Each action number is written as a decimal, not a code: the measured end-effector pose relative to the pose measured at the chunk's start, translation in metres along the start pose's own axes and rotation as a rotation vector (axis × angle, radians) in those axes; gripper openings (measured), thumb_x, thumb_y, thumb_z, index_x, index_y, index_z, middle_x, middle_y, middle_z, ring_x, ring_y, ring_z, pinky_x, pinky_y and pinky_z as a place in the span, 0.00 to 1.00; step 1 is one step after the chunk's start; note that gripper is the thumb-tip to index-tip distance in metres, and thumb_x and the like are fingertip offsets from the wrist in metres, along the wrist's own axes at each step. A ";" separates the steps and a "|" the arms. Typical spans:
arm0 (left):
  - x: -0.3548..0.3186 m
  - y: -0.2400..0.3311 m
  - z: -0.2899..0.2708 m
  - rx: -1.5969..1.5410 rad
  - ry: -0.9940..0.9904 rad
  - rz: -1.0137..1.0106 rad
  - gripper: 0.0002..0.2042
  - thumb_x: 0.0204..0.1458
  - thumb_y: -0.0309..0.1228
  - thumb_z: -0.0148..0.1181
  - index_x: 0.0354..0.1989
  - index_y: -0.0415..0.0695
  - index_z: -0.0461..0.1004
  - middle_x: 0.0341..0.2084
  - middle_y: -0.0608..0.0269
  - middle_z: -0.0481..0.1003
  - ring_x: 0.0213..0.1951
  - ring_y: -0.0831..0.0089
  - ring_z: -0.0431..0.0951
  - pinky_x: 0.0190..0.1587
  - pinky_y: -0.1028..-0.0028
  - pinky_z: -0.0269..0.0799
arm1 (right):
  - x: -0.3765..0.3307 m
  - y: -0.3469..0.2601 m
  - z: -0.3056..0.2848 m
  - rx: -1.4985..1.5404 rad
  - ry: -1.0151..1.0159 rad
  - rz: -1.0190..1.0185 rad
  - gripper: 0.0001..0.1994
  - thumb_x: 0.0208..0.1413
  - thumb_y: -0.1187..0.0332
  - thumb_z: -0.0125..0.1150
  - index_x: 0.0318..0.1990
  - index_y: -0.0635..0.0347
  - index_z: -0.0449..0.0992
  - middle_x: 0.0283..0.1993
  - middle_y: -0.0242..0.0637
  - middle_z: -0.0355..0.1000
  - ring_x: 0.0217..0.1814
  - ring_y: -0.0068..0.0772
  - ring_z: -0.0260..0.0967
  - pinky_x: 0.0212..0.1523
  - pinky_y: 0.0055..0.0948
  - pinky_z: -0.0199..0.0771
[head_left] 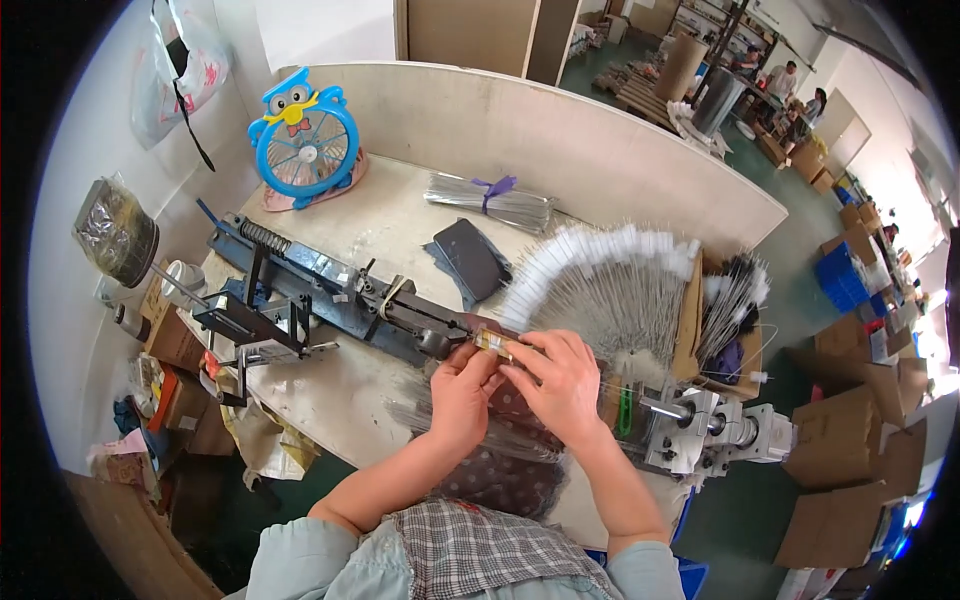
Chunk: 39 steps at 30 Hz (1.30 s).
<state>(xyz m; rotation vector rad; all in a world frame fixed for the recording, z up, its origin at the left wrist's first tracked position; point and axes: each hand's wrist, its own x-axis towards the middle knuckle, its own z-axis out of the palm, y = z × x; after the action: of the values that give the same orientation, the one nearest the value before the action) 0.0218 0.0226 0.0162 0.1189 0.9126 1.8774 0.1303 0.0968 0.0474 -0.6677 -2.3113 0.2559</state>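
My left hand (460, 395) is closed in a pinch beside the near end of a long dark metal bench fixture (395, 305). What its fingertips hold is too small to make out. My right hand (560, 382) bends in from the other side, thumb and fingers drawn together close to the left fingertips. Between the hands and the fixture's end sits a small yellowish piece (490, 341), touched by my right fingertips. Thin metal wires (520, 440) lie under my wrists, over a dotted dark cloth (490, 480) on my lap.
Wire-stemmed brushes with white bristles (600, 255) fan out at the right, beside a cardboard box (690, 325). A purple-tied wire bundle (490, 200), a dark phone-like slab (470, 260) and a blue fan (307, 150) stand farther back. A metal shaft mechanism (715, 425) occupies the right edge.
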 end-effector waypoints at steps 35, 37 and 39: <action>-0.001 -0.001 -0.001 -0.136 0.034 -0.024 0.03 0.53 0.25 0.53 0.36 0.44 0.70 0.34 0.67 0.74 0.37 0.77 0.75 0.39 0.74 0.70 | 0.009 -0.006 0.009 -0.002 -0.010 -0.031 0.13 0.38 0.68 0.67 0.36 0.52 0.78 0.38 0.29 0.72 0.41 0.33 0.68 0.38 0.31 0.67; 0.000 -0.002 0.000 -0.137 0.032 -0.018 0.04 0.53 0.25 0.53 0.36 0.44 0.70 0.34 0.67 0.74 0.37 0.77 0.75 0.39 0.74 0.70 | 0.008 -0.005 0.011 -0.003 0.007 -0.035 0.13 0.38 0.68 0.67 0.36 0.52 0.78 0.37 0.28 0.72 0.41 0.33 0.68 0.38 0.31 0.67; -0.001 -0.002 0.001 -0.137 0.028 -0.014 0.04 0.53 0.25 0.53 0.36 0.44 0.70 0.34 0.67 0.74 0.37 0.77 0.75 0.40 0.74 0.70 | 0.008 -0.004 0.012 -0.006 0.025 -0.036 0.13 0.38 0.68 0.67 0.35 0.52 0.78 0.37 0.28 0.72 0.41 0.32 0.68 0.38 0.31 0.67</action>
<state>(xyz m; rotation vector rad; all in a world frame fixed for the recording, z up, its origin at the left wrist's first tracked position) 0.0244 0.0230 0.0156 0.0022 0.7987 1.9264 0.1161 0.0976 0.0449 -0.6277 -2.2989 0.2233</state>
